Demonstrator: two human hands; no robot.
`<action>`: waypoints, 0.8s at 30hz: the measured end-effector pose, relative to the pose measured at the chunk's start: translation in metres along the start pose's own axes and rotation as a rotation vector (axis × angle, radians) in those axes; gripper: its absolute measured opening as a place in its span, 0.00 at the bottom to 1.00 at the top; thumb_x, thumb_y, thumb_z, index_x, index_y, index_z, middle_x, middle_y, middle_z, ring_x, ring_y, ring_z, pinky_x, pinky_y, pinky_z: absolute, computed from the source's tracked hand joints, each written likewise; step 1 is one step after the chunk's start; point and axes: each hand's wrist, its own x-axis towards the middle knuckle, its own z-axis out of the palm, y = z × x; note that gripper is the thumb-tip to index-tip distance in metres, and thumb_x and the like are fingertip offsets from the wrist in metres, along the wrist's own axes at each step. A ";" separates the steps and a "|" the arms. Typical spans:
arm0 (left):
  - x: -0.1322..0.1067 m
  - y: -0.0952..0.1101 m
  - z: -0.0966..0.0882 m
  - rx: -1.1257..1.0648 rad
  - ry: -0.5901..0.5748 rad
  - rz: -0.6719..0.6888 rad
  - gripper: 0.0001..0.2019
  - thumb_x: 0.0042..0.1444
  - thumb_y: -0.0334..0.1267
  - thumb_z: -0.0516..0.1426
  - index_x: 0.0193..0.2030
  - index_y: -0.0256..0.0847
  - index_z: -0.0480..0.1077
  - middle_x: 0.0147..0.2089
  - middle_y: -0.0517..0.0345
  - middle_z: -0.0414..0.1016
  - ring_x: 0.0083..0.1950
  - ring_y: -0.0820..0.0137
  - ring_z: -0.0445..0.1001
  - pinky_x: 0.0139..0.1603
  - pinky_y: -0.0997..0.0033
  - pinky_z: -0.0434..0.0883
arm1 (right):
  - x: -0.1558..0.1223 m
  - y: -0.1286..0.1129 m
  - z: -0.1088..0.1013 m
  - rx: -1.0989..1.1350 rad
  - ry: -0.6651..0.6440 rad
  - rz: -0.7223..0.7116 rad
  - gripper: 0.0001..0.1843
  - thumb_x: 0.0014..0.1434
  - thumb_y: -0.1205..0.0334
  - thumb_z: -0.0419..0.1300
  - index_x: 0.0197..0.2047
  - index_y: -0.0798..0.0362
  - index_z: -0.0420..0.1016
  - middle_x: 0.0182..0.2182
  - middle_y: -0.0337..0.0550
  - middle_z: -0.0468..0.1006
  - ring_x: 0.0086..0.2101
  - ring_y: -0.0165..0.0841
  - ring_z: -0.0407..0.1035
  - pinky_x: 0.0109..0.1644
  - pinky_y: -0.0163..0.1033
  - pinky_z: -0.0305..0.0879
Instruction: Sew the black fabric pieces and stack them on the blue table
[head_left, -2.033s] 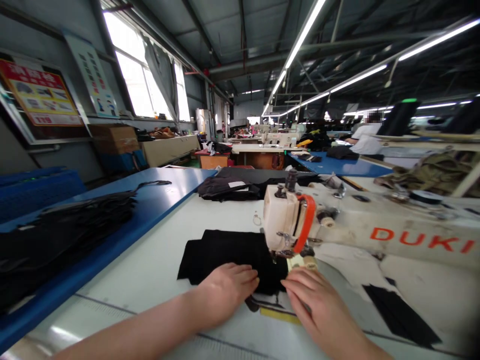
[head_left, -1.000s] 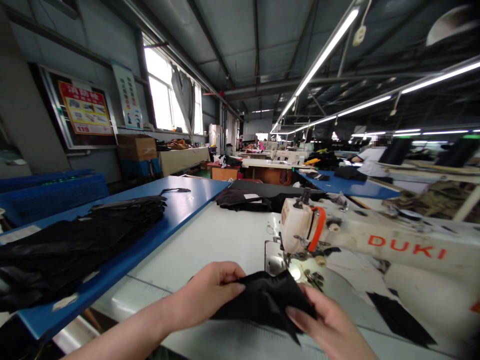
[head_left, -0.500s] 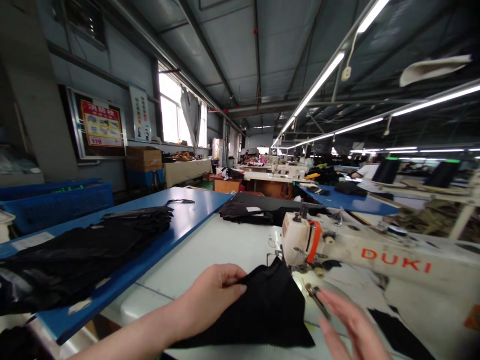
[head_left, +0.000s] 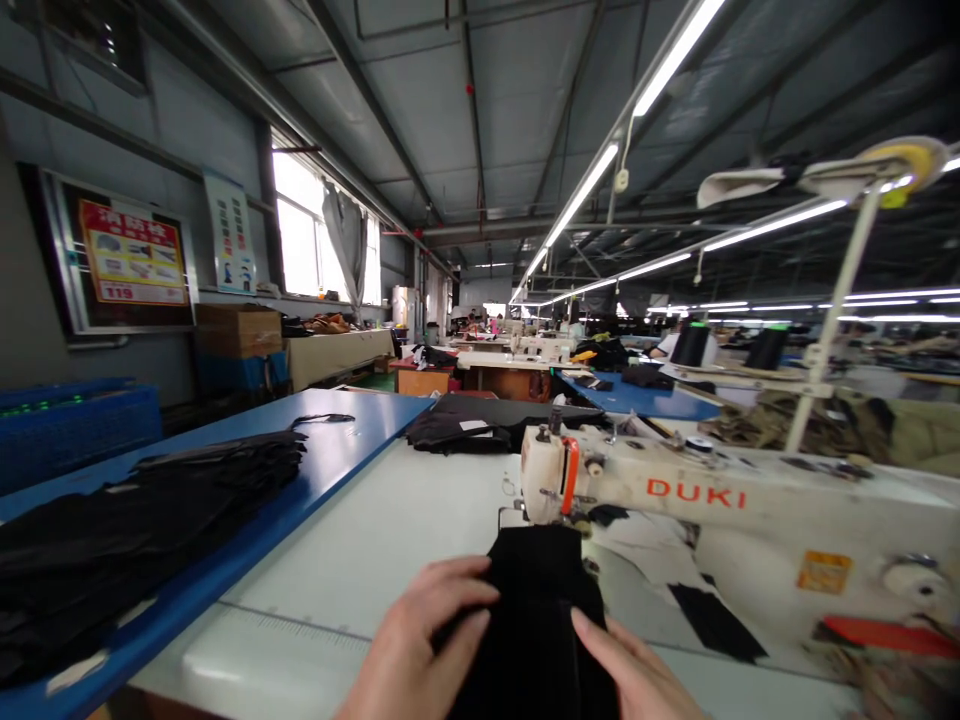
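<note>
A black fabric piece (head_left: 541,600) lies on the white sewing table (head_left: 390,540), its far end under the needle head of the cream sewing machine (head_left: 675,495). My left hand (head_left: 420,640) rests on the fabric's left edge with its fingers curled over the cloth. Flat on the fabric's right side lies my right hand (head_left: 630,670), fingers stretched out. Both hands sit at the bottom of the view, just in front of the machine head.
A stack of black fabric pieces (head_left: 142,510) lies on the blue side table (head_left: 330,450) to the left. More dark cloth (head_left: 450,432) sits at the table's far end. A black scrap (head_left: 712,622) lies by the machine base. Thread stand (head_left: 832,310) at right; other workstations behind.
The fabric was pulled from under the needle, lifted and turned in both hands, then laid flat again toward the machine head. My right hand came back down onto it.
</note>
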 end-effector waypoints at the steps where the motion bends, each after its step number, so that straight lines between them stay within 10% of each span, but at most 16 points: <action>1: 0.002 -0.003 -0.005 -0.103 0.038 -0.178 0.11 0.60 0.40 0.54 0.48 0.44 0.70 0.58 0.51 0.69 0.58 0.60 0.67 0.57 0.59 0.67 | 0.001 0.000 0.000 0.018 -0.006 0.007 0.30 0.44 0.51 0.66 0.52 0.44 0.73 0.46 0.45 0.77 0.49 0.53 0.69 0.43 0.51 0.72; 6: 0.007 -0.008 -0.004 -0.799 -0.159 -0.692 0.19 0.56 0.41 0.55 0.53 0.38 0.64 0.53 0.48 0.72 0.55 0.59 0.70 0.52 0.60 0.69 | 0.002 0.002 0.000 0.067 -0.043 0.038 0.34 0.39 0.52 0.69 0.52 0.44 0.73 0.51 0.46 0.73 0.52 0.54 0.65 0.45 0.52 0.71; 24: 0.004 -0.018 0.015 -1.229 0.080 -0.775 0.24 0.39 0.28 0.66 0.46 0.35 0.67 0.40 0.48 0.76 0.41 0.60 0.76 0.46 0.63 0.68 | 0.017 -0.022 0.000 0.462 0.068 0.622 0.29 0.37 0.51 0.70 0.44 0.52 0.76 0.52 0.47 0.72 0.61 0.52 0.51 0.60 0.46 0.55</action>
